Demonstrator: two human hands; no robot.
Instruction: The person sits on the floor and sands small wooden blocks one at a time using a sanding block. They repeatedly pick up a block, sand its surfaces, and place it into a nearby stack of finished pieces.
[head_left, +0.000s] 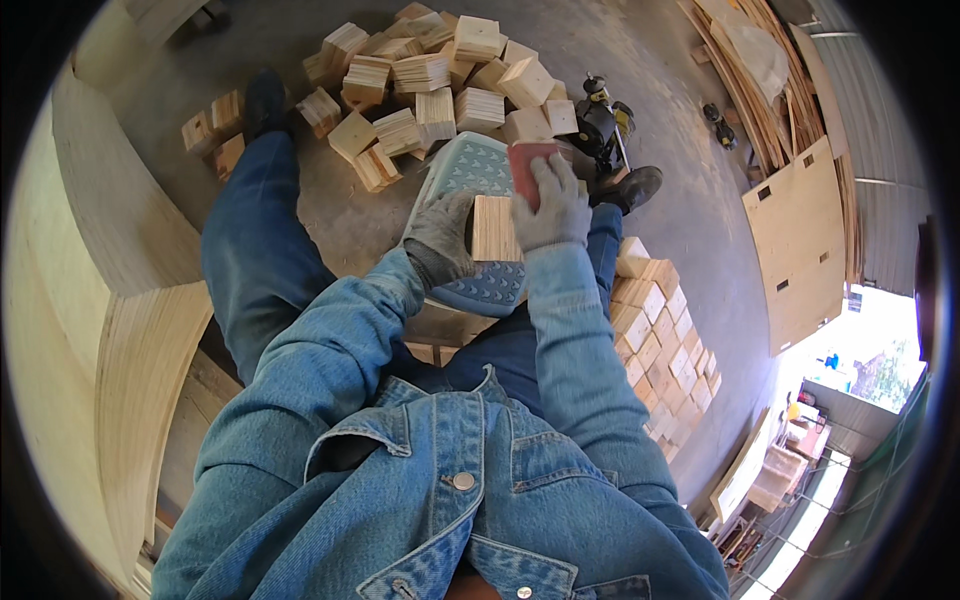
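A layered plywood block (pixel 494 228) is held above a pale blue-grey plastic stool (pixel 480 160) between my legs. My left hand (pixel 442 238), in a grey glove, grips the block from its left side. My right hand (pixel 550 208), gloved as well, has its fingers over a reddish-brown flat pad (pixel 524 170) that looks like sandpaper. The pad is at the block's far right corner; whether they touch is hard to tell.
Loose plywood blocks (pixel 420 72) lie heaped beyond the stool. A yellow-and-black power tool (pixel 605 125) stands near my right shoe. Stacked blocks (pixel 665 345) sit to the right, large plywood sheets (pixel 130 200) to the left, and boards (pixel 800 240) along the right wall.
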